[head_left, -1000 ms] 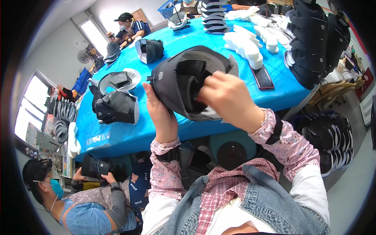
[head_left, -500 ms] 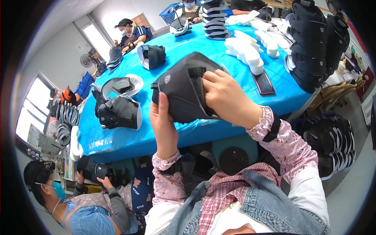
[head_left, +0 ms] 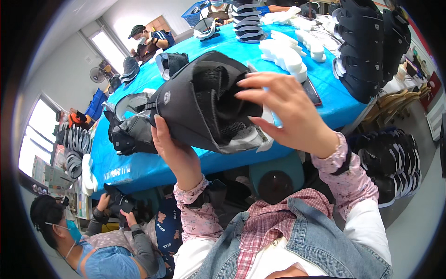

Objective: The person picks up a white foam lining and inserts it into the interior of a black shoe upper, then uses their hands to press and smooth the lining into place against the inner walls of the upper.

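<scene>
Held up over the near edge of the table is a black padded fabric piece [head_left: 183, 109], hollow and cap-like, with a small light emblem. Its mouth faces right, showing dark fuzzy lining, a mesh area and a pale grey-white rim below. My left hand [head_left: 176, 151] grips its lower left side, thumb on the outside and the other fingers hidden behind. At the mouth, my right hand [head_left: 292, 109] has its fingers spread and curved, fingertips by the lining. Whether they touch it I cannot tell. Another black piece [head_left: 134, 135] lies on the table just left of it.
A blue-covered table [head_left: 125, 169] bears white moulded pieces [head_left: 283, 58], a phone [head_left: 312, 93] and a stack of grey-white-edged pieces [head_left: 248, 23]. Tall black stacks [head_left: 362, 51] stand at the right, more [head_left: 390, 162] below. A co-worker [head_left: 107, 251] sits at lower left; others sit across the table.
My right hand has let go of the fuzzy edge and opened, moving slightly right. The black piece has turned in my left hand, its mouth and lining showing more, and come down-left.
</scene>
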Demonstrator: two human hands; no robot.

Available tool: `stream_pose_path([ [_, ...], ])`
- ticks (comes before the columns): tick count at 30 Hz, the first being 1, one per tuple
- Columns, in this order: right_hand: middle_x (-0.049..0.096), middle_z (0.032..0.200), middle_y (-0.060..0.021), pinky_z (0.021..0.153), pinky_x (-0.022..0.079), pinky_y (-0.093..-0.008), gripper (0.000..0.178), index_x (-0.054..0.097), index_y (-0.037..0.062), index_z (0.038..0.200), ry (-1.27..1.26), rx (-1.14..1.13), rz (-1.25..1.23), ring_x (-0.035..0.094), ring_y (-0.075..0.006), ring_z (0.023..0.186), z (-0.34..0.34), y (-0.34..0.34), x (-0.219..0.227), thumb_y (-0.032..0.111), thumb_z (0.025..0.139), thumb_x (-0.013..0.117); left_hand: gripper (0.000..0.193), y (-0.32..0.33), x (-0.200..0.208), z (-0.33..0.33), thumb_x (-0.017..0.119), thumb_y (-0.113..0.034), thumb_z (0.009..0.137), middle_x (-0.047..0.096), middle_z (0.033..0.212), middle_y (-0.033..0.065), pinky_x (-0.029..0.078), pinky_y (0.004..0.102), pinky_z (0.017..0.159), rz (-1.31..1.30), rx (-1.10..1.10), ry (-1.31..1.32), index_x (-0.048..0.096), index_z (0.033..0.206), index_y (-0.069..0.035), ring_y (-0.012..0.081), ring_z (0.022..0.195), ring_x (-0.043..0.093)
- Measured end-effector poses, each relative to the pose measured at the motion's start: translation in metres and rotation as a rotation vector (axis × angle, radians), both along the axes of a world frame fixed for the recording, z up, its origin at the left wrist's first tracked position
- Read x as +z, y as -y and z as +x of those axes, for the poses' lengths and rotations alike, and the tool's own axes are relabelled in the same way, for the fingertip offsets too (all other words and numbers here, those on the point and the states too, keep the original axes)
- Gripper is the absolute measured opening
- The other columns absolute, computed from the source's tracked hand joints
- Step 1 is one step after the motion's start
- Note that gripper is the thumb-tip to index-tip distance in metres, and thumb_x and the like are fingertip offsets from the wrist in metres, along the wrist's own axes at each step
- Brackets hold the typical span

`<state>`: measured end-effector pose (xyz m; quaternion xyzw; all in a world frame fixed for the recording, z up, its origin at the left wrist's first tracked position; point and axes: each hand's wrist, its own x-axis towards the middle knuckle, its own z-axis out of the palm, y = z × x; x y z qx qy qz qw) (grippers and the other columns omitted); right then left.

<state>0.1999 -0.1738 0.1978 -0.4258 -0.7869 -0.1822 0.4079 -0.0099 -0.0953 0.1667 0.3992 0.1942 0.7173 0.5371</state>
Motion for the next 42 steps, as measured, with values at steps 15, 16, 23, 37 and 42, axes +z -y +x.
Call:
stream_pose_path([
  [15,0.051,0.066,-0.0062,0.055,0.040,-0.0268,0.023,0.050,0.0037,0.104,-0.429,-0.121,-0.466,0.049,-0.0155,0.056,0.021,0.001,-0.023,0.004,0.082,0.058,0.031,-0.030,-0.020,-0.016,0.047,-0.036,0.093,0.057,0.091,0.0032,0.044,0.0261,0.071,0.158,-0.377,0.130,0.053,0.104,-0.007,0.0114,0.079,0.054],
  [16,0.054,0.074,-0.0089,0.059,0.043,-0.0304,0.024,0.049,0.0039,0.103,-0.301,-0.083,-0.293,0.053,-0.0216,0.063,0.027,-0.002,-0.023,0.007,0.081,0.059,0.034,-0.017,-0.004,-0.002,0.046,-0.037,0.093,0.058,0.096,0.0045,0.045,0.0270,0.074,0.068,-0.273,0.106,0.053,0.107,-0.006,0.0128,0.085,0.056],
  [23,0.053,0.094,-0.0104,0.076,0.046,-0.0337,0.041,0.051,0.0033,0.106,-0.357,0.007,-0.265,0.054,-0.0274,0.090,0.013,-0.001,0.009,0.014,0.070,0.069,0.037,0.008,0.020,0.018,0.045,-0.035,0.094,0.060,0.102,0.0084,0.047,0.0264,0.077,0.066,-0.051,-0.029,0.052,0.108,-0.001,0.0144,0.089,0.059],
  [37,0.046,0.071,-0.0080,0.046,0.044,-0.0309,0.010,0.050,0.0039,0.073,0.166,0.129,0.025,0.053,-0.0201,0.053,-0.036,0.011,-0.022,0.009,0.070,0.058,0.028,-0.023,0.019,0.048,0.048,-0.028,0.094,0.060,0.076,0.0000,0.042,0.0177,0.056,0.200,-0.245,-0.397,0.058,0.086,-0.004,0.0051,0.063,0.053],
  [42,0.054,0.075,-0.0085,0.056,0.044,-0.0347,0.009,0.054,0.0061,0.081,0.187,-0.194,0.219,0.054,-0.0231,0.062,0.000,-0.004,-0.002,0.009,0.074,0.059,0.026,-0.056,0.010,0.032,0.049,-0.026,0.093,0.051,0.072,-0.0001,0.036,0.0197,0.050,0.110,-0.367,-0.410,0.055,0.097,-0.001,0.0058,0.057,0.045],
])
